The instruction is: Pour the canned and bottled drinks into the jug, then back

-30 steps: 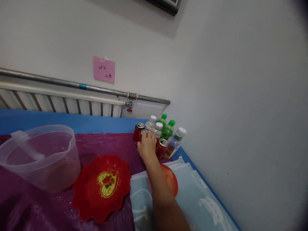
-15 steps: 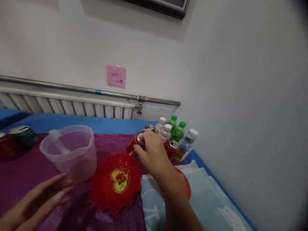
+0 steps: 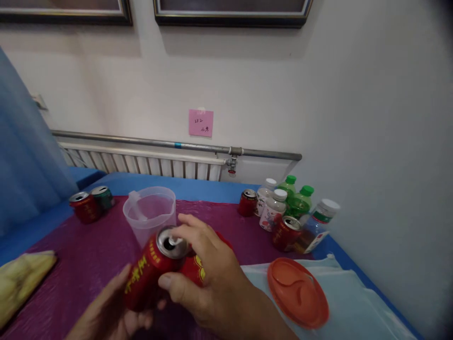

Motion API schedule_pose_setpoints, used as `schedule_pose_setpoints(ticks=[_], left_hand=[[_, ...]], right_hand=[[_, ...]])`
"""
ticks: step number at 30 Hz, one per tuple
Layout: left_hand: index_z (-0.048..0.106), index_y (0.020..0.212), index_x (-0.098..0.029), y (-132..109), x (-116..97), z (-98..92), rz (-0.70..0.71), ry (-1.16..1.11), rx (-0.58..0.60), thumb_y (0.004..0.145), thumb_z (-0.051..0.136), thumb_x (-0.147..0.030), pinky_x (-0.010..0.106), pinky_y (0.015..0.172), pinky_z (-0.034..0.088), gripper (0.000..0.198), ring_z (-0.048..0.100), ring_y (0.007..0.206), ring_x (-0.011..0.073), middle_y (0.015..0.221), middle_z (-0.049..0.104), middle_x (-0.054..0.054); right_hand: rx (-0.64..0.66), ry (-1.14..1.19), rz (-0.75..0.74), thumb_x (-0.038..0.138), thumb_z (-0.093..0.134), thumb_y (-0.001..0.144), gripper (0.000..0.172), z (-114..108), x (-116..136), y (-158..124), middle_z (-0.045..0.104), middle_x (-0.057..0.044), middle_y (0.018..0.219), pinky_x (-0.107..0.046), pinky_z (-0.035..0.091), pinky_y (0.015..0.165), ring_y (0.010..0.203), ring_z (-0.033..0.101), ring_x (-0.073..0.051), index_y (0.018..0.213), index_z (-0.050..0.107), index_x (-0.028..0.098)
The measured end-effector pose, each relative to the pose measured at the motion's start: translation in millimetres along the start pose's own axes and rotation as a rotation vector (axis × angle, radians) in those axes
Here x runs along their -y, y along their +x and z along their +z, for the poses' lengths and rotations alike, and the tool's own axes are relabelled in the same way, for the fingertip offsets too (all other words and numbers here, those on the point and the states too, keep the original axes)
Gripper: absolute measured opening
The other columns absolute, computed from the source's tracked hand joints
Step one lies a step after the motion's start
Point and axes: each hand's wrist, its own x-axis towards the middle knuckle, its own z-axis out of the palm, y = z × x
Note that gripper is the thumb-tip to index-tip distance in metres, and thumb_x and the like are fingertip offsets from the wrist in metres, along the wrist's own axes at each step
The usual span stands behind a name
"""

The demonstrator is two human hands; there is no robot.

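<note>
Red can [image 3: 146, 274] in lower centre-left of frame, lifted clear of the purple sheet [image 3: 88, 255], tilted, top leaning to upper right. Dark opening visible in the silver lid; contents cannot be seen.

Right hand [image 3: 221, 278]: thumb on near side below the rim, fingers arched over and round the top; grip spread about the can's width, holding it. Left hand [image 3: 113, 309]: half-curled about the base, thumb side by the lower wall, fingertips showing underneath. Blurred; cannot tell how firmly it bears on the metal.

Clear jug [image 3: 141, 229] just behind, upper left of the can. Red plate [image 3: 191, 268] partly hidden behind can and right hand. Orange lid [image 3: 299, 295] lower right, on pale blue cloth [image 3: 354, 307]. Right of centre, another red can [image 3: 285, 233] among bottles.

Handling, by judgement: thin metal, stiff at rim and base, softer mid-wall, apt to dent if squeezed hard. Probably light if drained; weight not readable here. Smooth paint likely slick if damp. Best hold: just under the rim, second hand supporting the base. Keep fingertips off the edge of the opening, possibly sharp. Further tilt could spill any liquid left inside.
</note>
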Motion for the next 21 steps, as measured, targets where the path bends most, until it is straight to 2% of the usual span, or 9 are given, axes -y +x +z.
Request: schedule_pose_setpoints(ticks=[1, 3, 7, 10, 14, 17, 19, 21], left_hand=[[0.048, 0.138, -0.031, -4.1, -12.2, 1.2, 0.043, 0.029, -0.077, 0.057, 0.094, -0.039, 0.027, 0.062, 0.064, 0.094, 0.073, 0.081, 0.0245, 0.095, 0.076, 0.002], [0.054, 0.132, -0.028, -7.8, -40.1, 4.3, 0.158, 0.099, -0.203, 0.051, 0.095, -0.047, 0.027, 0.060, 0.064, 0.092, 0.071, 0.074, 0.0224, 0.090, 0.076, 0.001], [0.067, 0.116, -0.023, 4.2, -95.6, 6.1, 0.515, 0.244, -0.298, 0.054, 0.091, -0.045, 0.025, 0.059, 0.063, 0.070, 0.069, 0.076, 0.0205, 0.099, 0.075, 0.006], [0.071, 0.114, -0.028, 20.0, -121.8, 3.3, 0.722, 0.436, -0.413, 0.047, 0.094, -0.042, 0.019, 0.060, 0.060, 0.071, 0.069, 0.080, 0.0189, 0.107, 0.074, 0.006], [0.065, 0.123, -0.043, 30.7, -130.6, 9.6, 0.810, 0.718, -0.524, 0.053, 0.089, -0.052, 0.017, 0.062, 0.057, 0.074, 0.071, 0.090, 0.0194, 0.108, 0.075, 0.001], [0.063, 0.126, -0.041, 34.1, -124.9, 25.1, 0.859, 0.910, -0.573, 0.052, 0.083, -0.057, 0.035, 0.083, 0.060, 0.077, 0.070, 0.101, 0.0264, 0.110, 0.074, 0.001], [0.064, 0.127, -0.036, 39.5, -118.4, 34.6, 0.896, 1.005, -0.601, 0.051, 0.079, -0.058, 0.050, 0.101, 0.053, 0.080, 0.068, 0.105, 0.0308, 0.114, 0.073, 0.002], [0.064, 0.127, -0.031, 48.6, -110.7, 39.4, 0.960, 1.079, -0.609, 0.052, 0.075, -0.060, 0.055, 0.108, 0.046, 0.081, 0.065, 0.109, 0.0329, 0.119, 0.071, 0.004]], right_hand=[[-0.020, -0.008, -0.011, 0.033, 0.074, 0.085, 0.054, -0.7, -0.6, 0.0, 0.044, -0.004, 0.156, -0.039, 0.036, 0.118, 0.146, 0.038, -0.021, 0.135, 0.054, 0.031], [-0.062, -0.036, -0.002, 0.034, 0.072, 0.086, 0.059, -2.9, -1.7, 0.0, 0.041, -0.004, 0.158, -0.041, 0.035, 0.119, 0.147, 0.037, -0.022, 0.141, 0.050, 0.031], [-0.100, -0.094, -0.030, 0.028, 0.065, 0.090, 0.050, -5.3, -3.1, 0.7, 0.046, -0.010, 0.155, -0.042, 0.036, 0.119, 0.144, 0.042, -0.023, 0.138, 0.054, 0.022], [-0.127, -0.131, -0.078, 0.024, 0.062, 0.090, 0.046, -4.7, -3.6, 1.3, 0.049, -0.011, 0.153, -0.040, 0.037, 0.119, 0.144, 0.043, -0.021, 0.136, 0.055, 0.019], [-0.150, -0.189, -0.090, 0.021, 0.062, 0.090, 0.045, -4.3, -5.0, 2.0, 0.051, -0.012, 0.151, -0.040, 0.039, 0.118, 0.141, 0.046, -0.022, 0.134, 0.056, 0.018], [-0.149, -0.228, -0.101, 0.022, 0.061, 0.091, 0.045, -4.8, -6.9, 2.8, 0.051, -0.013, 0.150, -0.041, 0.041, 0.117, 0.140, 0.047, -0.022, 0.135, 0.056, 0.016], [-0.147, -0.250, -0.111, 0.022, 0.061, 0.091, 0.044, -5.6, -8.4, 3.2, 0.052, -0.013, 0.148, -0.040, 0.041, 0.117, 0.141, 0.046, -0.022, 0.135, 0.056, 0.015], [-0.150, -0.268, -0.128, 0.022, 0.060, 0.092, 0.044, -6.6, -10.2, 3.3, 0.053, -0.013, 0.147, -0.040, 0.041, 0.117, 0.141, 0.046, -0.022, 0.135, 0.056, 0.015]])
